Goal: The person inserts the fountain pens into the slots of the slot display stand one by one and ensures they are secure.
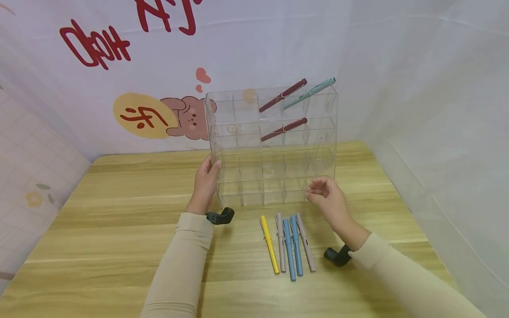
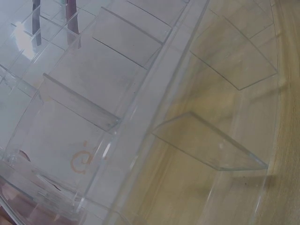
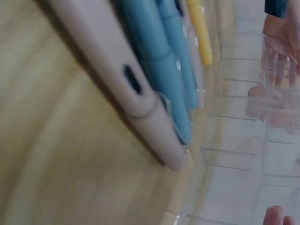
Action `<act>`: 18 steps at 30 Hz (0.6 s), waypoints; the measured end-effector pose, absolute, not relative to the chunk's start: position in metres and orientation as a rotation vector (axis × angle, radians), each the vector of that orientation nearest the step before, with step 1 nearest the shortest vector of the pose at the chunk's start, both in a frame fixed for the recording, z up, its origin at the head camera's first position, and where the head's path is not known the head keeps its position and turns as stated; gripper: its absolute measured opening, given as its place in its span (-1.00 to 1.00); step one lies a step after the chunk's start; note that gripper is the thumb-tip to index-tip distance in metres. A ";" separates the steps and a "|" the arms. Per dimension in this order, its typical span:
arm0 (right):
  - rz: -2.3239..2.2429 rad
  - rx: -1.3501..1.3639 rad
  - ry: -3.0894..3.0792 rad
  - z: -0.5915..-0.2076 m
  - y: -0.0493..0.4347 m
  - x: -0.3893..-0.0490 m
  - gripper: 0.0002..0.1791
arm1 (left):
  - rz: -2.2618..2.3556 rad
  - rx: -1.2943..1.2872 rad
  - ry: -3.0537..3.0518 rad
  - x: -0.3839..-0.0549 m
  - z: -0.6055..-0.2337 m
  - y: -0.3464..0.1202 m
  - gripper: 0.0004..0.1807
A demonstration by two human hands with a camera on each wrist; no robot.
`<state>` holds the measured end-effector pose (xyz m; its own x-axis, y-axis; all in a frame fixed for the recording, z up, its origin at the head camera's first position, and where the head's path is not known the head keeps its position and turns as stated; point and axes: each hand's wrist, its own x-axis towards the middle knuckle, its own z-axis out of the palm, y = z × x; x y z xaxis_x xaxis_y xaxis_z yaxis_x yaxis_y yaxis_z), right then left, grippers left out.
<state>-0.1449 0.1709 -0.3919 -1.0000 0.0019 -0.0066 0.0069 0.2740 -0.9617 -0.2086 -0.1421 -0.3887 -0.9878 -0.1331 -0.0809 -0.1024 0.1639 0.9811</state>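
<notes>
A clear acrylic pen rack (image 1: 274, 176) with tiers of small compartments stands on the table. My left hand (image 1: 207, 181) holds its left side edge, with the thumb in front. Beside the rack's lower right corner is my right hand (image 1: 328, 196), fingers loosely bent and nothing visible in them. Two dark red pens (image 1: 283, 95) and a mint green pen (image 1: 310, 93) lean in the upper two tiers. In front of the rack lie a yellow pen (image 1: 270, 245), two blue pens (image 1: 289, 249) and two pale mauve pens (image 3: 110, 65), side by side. Transparent dividers (image 2: 211, 140) fill the left wrist view.
The wood-grain table (image 1: 131, 212) extends to both sides of the rack. Behind it hangs a white cloth (image 1: 254, 44) with red lettering and a printed bear (image 1: 192, 117). Black wrist cameras (image 1: 220, 216) stick out near both sleeves.
</notes>
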 end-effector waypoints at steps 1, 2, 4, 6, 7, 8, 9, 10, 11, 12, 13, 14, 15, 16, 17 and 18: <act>-1.877 0.007 2.496 -0.394 0.171 -0.144 -0.57 | -2.001 0.239 -2.378 -0.209 -0.389 -0.142 -0.44; -1.859 0.003 2.494 -0.396 0.172 -0.142 -0.58 | -2.001 0.236 -2.378 -0.209 -0.389 -0.142 -0.44; -1.819 -0.004 2.489 -0.401 0.172 -0.141 -0.59 | -2.002 0.232 -2.374 -0.209 -0.389 -0.142 -0.45; -1.763 -0.008 2.500 -0.406 0.173 -0.140 -0.59 | -2.003 0.229 -2.373 -0.209 -0.389 -0.142 -0.44; -1.734 -0.013 2.505 -0.409 0.173 -0.139 -0.59 | -2.006 0.229 -2.371 -0.209 -0.390 -0.142 -0.44; -1.704 -0.026 2.510 -0.411 0.174 -0.139 -0.59 | -2.003 0.230 -2.373 -0.209 -0.390 -0.142 -0.44; -1.681 -0.040 2.509 -0.414 0.174 -0.139 -0.58 | -2.000 0.230 -2.373 -0.209 -0.390 -0.142 -0.44; -1.659 -0.054 2.507 -0.416 0.174 -0.139 -0.57 | -1.998 0.230 -2.374 -0.209 -0.390 -0.142 -0.44; -1.636 -0.068 2.505 -0.418 0.174 -0.139 -0.55 | -1.994 0.230 -2.376 -0.209 -0.389 -0.142 -0.44; -1.618 -0.082 2.499 -0.419 0.174 -0.138 -0.54 | -1.993 0.230 -2.378 -0.209 -0.389 -0.142 -0.44; -1.600 -0.092 2.494 -0.420 0.174 -0.138 -0.52 | -1.992 0.231 -2.380 -0.209 -0.389 -0.142 -0.45; -1.580 -0.099 2.492 -0.420 0.174 -0.137 -0.51 | -1.992 0.234 -2.379 -0.209 -0.389 -0.142 -0.45; -1.558 -0.097 2.493 -0.420 0.173 -0.137 -0.50 | -1.995 0.237 -2.381 -0.209 -0.389 -0.142 -0.45; -1.536 -0.099 2.493 -0.420 0.173 -0.136 -0.49 | -1.999 0.240 -2.382 -0.209 -0.389 -0.142 -0.45; -1.514 -0.097 2.497 -0.420 0.172 -0.136 -0.48 | -2.003 0.243 -2.384 -0.209 -0.389 -0.142 -0.45; -1.494 -0.099 2.499 -0.420 0.172 -0.135 -0.48 | -2.006 0.245 -2.385 -0.209 -0.389 -0.142 -0.45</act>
<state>-0.1354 0.1720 -0.4201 -0.9718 -0.1735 -0.1599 0.0587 0.4786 -0.8761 -0.2092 -0.1421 -0.3889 -0.9876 -0.1293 -0.0889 -0.1097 0.1641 0.9803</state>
